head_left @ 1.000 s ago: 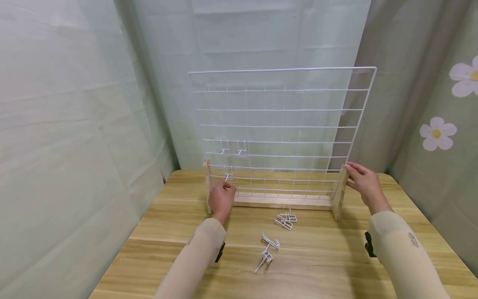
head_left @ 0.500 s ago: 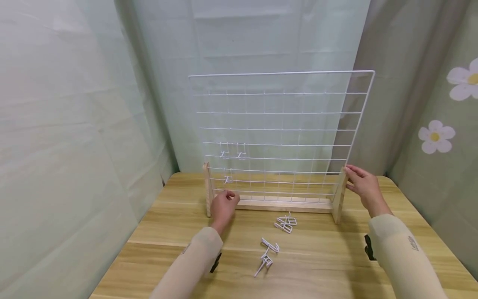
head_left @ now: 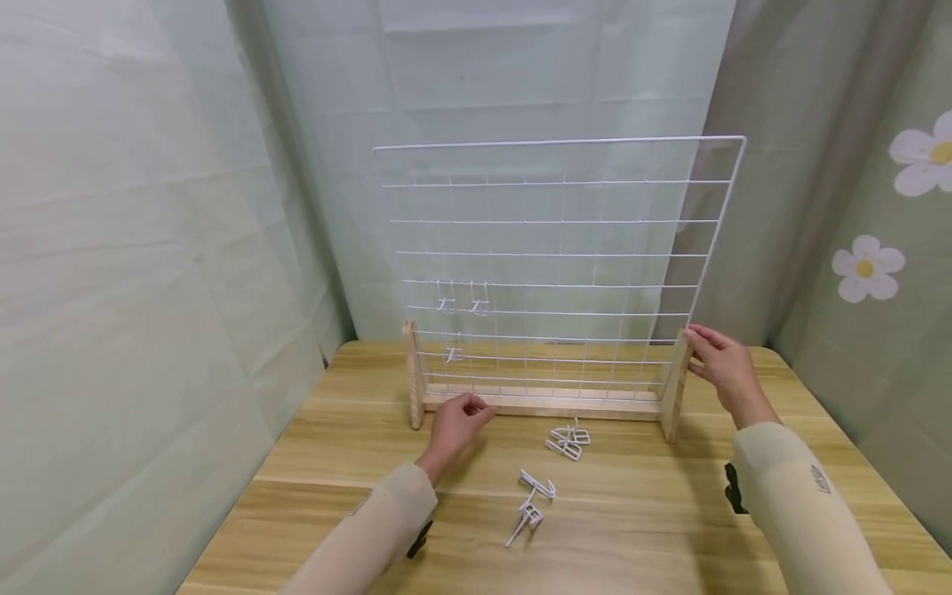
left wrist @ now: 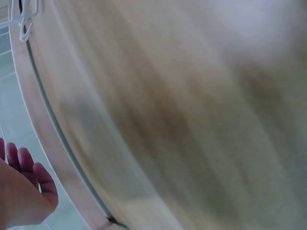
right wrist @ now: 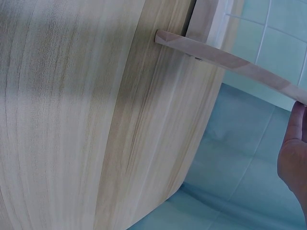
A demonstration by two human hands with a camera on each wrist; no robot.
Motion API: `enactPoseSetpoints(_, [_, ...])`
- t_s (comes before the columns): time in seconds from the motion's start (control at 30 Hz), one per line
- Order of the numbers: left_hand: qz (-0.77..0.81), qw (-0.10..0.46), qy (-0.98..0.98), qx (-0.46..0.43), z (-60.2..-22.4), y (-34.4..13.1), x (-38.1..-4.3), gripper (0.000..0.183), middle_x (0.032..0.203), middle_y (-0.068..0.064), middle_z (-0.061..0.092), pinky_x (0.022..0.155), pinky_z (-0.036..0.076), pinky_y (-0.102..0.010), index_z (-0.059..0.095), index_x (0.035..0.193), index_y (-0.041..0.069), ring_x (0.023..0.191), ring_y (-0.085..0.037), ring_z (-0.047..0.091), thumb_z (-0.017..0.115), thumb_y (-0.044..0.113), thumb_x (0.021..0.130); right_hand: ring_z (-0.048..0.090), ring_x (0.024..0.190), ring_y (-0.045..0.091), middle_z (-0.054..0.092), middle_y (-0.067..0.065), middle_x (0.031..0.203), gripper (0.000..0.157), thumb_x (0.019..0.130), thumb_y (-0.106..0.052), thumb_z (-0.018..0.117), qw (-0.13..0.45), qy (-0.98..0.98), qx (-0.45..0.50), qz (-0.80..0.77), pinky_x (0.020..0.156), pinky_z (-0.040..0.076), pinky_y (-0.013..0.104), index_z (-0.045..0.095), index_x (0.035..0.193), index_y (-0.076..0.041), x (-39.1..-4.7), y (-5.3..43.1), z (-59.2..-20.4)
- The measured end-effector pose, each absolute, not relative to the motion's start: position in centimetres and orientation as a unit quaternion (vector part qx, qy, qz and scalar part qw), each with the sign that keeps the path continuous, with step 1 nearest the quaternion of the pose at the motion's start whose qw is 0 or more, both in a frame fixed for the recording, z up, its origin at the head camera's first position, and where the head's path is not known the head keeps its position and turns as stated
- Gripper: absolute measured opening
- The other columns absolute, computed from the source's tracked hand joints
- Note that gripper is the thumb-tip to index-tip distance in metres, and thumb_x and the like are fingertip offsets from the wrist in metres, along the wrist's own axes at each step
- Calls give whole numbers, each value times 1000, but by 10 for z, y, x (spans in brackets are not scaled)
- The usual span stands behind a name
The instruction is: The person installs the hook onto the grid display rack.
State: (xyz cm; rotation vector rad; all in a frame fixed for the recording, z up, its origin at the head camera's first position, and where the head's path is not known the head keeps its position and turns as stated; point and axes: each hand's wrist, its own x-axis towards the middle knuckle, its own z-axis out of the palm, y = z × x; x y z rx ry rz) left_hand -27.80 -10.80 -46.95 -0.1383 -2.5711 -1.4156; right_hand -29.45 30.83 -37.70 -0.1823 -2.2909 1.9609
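A white wire grid rack [head_left: 559, 221] stands upright in a wooden base [head_left: 580, 405]. Three white wire hooks hang on its left part, among them a lower hook [head_left: 454, 354]. My left hand [head_left: 455, 428] is in front of the base's left part, fingers loosely bent with nothing between them. At the rack's right side, my right hand [head_left: 727, 370] grips the top of the wooden side post [head_left: 675, 388] between thumb and fingers. In the right wrist view those fingertips [right wrist: 298, 115] touch the post's end; the rest of the grip is cut off.
On the wooden table [head_left: 632, 512] lie a small cluster of white hooks [head_left: 568, 440] near the base and, closer to me, loose hooks [head_left: 530, 514]. Curtains [head_left: 171, 248] surround the table at the back and sides.
My left hand has left the lower hook, dropping and shifting right toward the hook cluster. That hook stays hanging on the grid. My right hand keeps its place on the post.
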Motion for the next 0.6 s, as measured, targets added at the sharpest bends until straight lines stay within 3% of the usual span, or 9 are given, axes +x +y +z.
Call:
enactPoseSetpoints(0.17, [-495, 52, -863, -88, -473, -108, -272, 16, 76, 2, 60, 62, 45, -26, 71, 89, 8, 70, -12, 52, 78, 24, 87, 48, 126, 25, 56, -10, 117, 69, 96, -47, 59, 63, -752, -55, 654, 86, 50, 23, 44, 147, -3, -295, 309, -376])
enactPoseSetpoints(0.33, [-499, 13, -860, -107, -474, -107, -264, 18, 79, 2, 61, 65, 46, -27, 71, 89, 8, 74, -13, 53, 78, 25, 86, 52, 118, 16, 57, -14, 111, 62, 94, -45, 62, 63, -738, -50, 670, 83, 52, 21, 51, 142, -7, -294, 309, -374])
enactPoseSetpoints(0.6, [-475, -62, -861, -168, -481, -105, -249, 26, 88, -2, 61, 64, 46, -26, 70, 98, 5, 77, -14, 53, 81, 23, 83, 55, 101, 3, 60, -19, 101, 58, 96, -40, 63, 68, -720, -35, 689, 77, 53, 17, 51, 141, -4, -292, 310, -377])
